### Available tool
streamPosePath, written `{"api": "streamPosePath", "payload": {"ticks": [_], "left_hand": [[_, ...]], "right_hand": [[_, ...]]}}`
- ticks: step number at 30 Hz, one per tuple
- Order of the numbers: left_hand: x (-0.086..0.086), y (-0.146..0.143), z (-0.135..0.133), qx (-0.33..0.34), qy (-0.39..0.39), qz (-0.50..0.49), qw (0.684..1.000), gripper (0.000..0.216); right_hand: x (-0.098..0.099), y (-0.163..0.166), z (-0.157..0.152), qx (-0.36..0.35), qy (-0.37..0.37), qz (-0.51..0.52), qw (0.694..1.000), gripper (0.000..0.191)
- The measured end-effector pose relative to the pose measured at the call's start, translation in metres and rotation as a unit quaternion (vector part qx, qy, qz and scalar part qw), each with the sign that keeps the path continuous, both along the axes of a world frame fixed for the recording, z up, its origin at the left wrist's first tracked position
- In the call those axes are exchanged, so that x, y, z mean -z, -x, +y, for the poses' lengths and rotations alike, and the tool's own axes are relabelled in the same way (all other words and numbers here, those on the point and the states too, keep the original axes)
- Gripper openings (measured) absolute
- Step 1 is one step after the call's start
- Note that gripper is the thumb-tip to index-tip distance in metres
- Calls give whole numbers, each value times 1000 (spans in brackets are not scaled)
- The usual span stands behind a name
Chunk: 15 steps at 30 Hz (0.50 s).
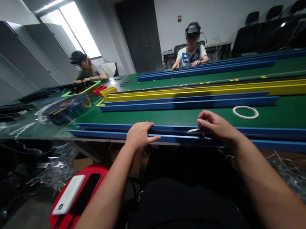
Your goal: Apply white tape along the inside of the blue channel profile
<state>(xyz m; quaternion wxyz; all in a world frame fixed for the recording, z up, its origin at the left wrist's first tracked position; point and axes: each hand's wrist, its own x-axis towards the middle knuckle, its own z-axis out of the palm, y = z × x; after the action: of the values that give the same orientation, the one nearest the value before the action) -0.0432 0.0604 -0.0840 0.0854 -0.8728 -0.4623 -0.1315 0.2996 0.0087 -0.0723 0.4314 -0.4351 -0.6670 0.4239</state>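
A long blue channel-shaped rail [287, 134] lies along the near edge of the green table. My left hand [140, 135] grips this rail left of centre, its fingers over the top and its thumb along the front wall. Further right, my right hand [214, 125] is closed in a pinch above the same rail. From its fingertips a short white strip [193, 130] extends leftward over the channel; the end inside the fingers is hidden. A white ring [245, 112], like a roll of narrow tape, lies flat on the table beyond my right hand.
Behind the near rail lie another blue rail [186, 102] and long yellow rails [226, 91]. Farther back are a yellow bin [109, 91], a red bin [99, 90] and a green tray [66, 95]. Two people sit across the table. A red stool [92, 170] holds a white power bank and a phone.
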Motion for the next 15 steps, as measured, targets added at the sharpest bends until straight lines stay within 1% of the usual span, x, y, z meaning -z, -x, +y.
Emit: {"api": "streamPosePath", "payload": {"ticks": [2, 4, 6, 7, 9, 11, 13, 15], "left_hand": [[0, 0, 0, 2, -2, 0, 1000, 67], [1, 0, 0, 2, -5, 0, 1000, 67], [2, 1, 1, 4, -8, 0, 1000, 68], [3, 1, 1, 5, -10, -1, 1000, 68], [4, 2, 2, 6, -12, -2, 1000, 69], [4, 2, 2, 8, -13, -6, 1000, 70], [4, 3, 2, 9, -12, -10, 1000, 69], [3, 3, 2, 11, -9, -11, 1000, 69]], "right_hand": [[3, 0, 2, 9, -10, -5, 1000, 30], [6, 2, 3, 28, -25, -34, 999, 32], [8, 4, 4, 69, -62, -100, 991, 32], [8, 5, 4, 94, -86, -148, 981, 32], [6, 7, 2, 124, -129, -259, 949, 29], [1, 8, -3, 113, -150, -368, 911, 23], [-7, 7, -8, 94, -152, -451, 874, 21], [-13, 6, -13, 92, -136, -506, 847, 24]]}}
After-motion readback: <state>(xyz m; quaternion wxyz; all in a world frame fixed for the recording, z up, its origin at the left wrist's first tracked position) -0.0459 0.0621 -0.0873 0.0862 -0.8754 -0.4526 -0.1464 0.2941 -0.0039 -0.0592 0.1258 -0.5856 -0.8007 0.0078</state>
